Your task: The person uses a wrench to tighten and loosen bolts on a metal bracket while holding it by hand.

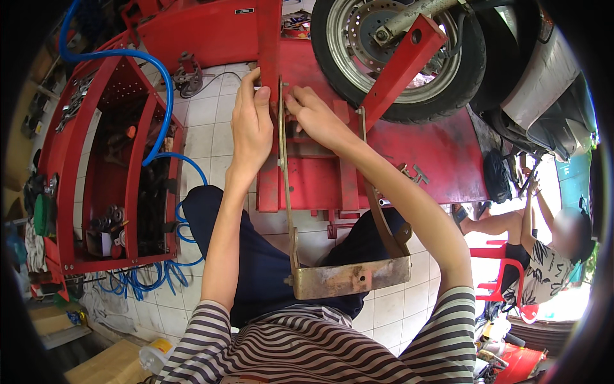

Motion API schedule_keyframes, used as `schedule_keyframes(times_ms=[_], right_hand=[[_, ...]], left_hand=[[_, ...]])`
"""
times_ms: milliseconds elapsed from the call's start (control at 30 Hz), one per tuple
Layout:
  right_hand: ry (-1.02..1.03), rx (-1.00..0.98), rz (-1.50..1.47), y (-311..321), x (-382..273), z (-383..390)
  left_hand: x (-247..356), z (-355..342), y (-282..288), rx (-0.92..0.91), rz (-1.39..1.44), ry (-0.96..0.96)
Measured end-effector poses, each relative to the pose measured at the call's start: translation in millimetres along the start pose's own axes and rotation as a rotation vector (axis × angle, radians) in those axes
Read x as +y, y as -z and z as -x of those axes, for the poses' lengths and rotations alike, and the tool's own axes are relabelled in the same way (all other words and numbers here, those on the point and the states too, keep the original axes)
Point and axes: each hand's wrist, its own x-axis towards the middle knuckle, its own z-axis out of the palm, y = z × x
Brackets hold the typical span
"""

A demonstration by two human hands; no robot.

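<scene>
My left hand [250, 125] and right hand [314, 118] flank one arm of the frame [339, 280], seemingly steadying its overhang past the platform's [432, 150] near edge; whether either grip pinches, I cannot tell.

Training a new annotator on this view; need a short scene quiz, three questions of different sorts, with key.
1. Multiple choice: what colour is the hose passing across the red tool cart? A) yellow; B) blue; C) black.
2. Fill in: the upper end of the left bar of the metal frame appears ____ the person's left hand and right hand.
3. True or false: the right hand is nearer the motorcycle wheel than the left hand is.

Key: 1. B; 2. between; 3. true.
</scene>
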Motion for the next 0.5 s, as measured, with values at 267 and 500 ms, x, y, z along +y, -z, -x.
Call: schedule_keyframes(times_ms=[267,500], right_hand=[[-0.046,-0.019,-0.109,0.6,-2.6,3.0],[-0.019,0.066,-0.066,1.5,0.1,2.8]], left_hand=[[-0.4,-0.2,-1.5,0.013,-0.015,-0.017],[0.2,0.2,-2.0,0.023,0.004,-0.007]])
